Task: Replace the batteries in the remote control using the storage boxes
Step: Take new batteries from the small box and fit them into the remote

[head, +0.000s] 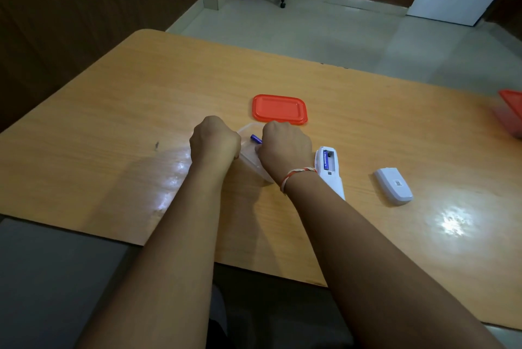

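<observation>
While our left hand (216, 141) grips the box (252, 157) and our right hand (285, 145) pinches a battery (255, 138), a loose pinch could drop it.

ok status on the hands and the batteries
Left hand grips the clear box. Right hand pinches a battery over it. Remote open, one battery in. Nothing blocking.

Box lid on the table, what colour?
Orange-red lid, plain, clearest in the head view.
</observation>
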